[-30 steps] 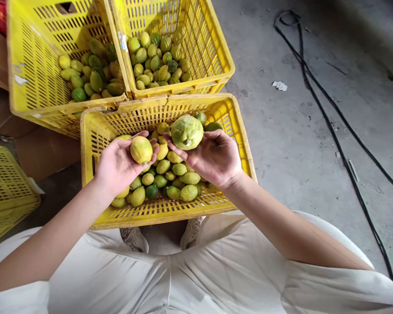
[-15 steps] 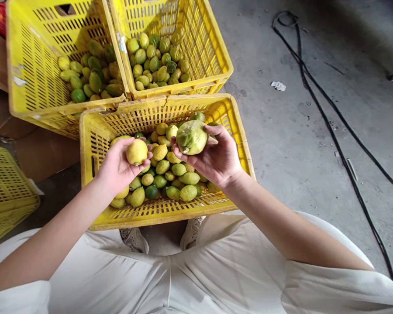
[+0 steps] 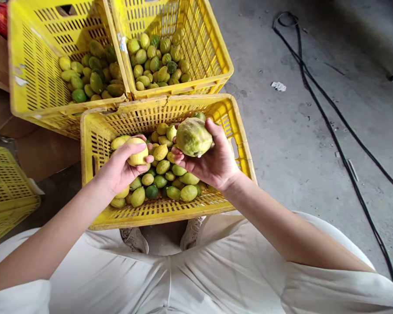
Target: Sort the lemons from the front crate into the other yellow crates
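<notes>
My left hand (image 3: pixel 119 168) is closed around a yellow lemon (image 3: pixel 137 153), with the thumb laid across its top. In my right hand (image 3: pixel 216 159) rests a larger, bumpy green lemon (image 3: pixel 193 137), fingers beneath it and thumb on its right side. Both hands are held above the near yellow crate (image 3: pixel 170 213). Below them, inside that crate, lie many yellow and green lemons (image 3: pixel 163 167), partly hidden by my hands.
Two more yellow crates hold greenish fruit: the back left crate (image 3: pixel 36 74) and the back middle crate (image 3: pixel 212 48). Another yellow crate (image 3: pixel 9 183) stands at the left edge beside cardboard (image 3: pixel 49 150). A black cable (image 3: pixel 334 131) runs across the concrete floor on the right.
My left thumb has moved over the yellow lemon. In my right hand the green lemon has turned, its pointed tip shifting rightward, and the thumb has shifted along its side.
</notes>
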{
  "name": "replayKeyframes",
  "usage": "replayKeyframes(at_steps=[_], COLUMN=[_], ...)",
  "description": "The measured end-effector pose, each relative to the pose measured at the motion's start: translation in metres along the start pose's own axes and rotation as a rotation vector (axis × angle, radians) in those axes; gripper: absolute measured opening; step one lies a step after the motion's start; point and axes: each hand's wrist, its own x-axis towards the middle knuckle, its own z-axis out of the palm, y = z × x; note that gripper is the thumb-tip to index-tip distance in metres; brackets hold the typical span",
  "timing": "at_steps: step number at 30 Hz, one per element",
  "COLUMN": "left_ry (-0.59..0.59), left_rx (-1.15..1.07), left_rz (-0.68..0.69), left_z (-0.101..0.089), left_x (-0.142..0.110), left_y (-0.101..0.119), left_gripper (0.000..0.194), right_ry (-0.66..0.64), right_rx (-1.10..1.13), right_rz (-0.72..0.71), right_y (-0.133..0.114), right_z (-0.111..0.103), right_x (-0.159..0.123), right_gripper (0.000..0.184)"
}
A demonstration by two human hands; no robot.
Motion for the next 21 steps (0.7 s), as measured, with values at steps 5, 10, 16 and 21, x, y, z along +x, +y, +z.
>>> replayKeyframes(at_steps=[5,10,16,21], left_ry=[0.073,0.087,0.001,0.01], left_rx=[-0.052,-0.085,0.001,-0.023], left_rz=[-0.017,-0.022,0.068,0.127], left_z=[0.006,0.012,0.002,-0.003], left_x=[0.0,0.0,0.002,0.007], left_y=[0.003,0.002,0.0,0.005], left_gripper=[0.017,0.022,0.016,0.017], right_ry=[0.042,0.021,-0.001,0.022], right_rx=[-0.015,-0.015,0.019,-0.03], right_rz=[-0.011,0.026,0.049,0.03], right_y=[0.0,-0.001,-0.001,-0.001], right_z=[0.0,0.001,0.0,-0.005], right_x=[-0.001,0.0,0.002,0.001], right_gripper=[0.021,0.024,0.024,0.022])
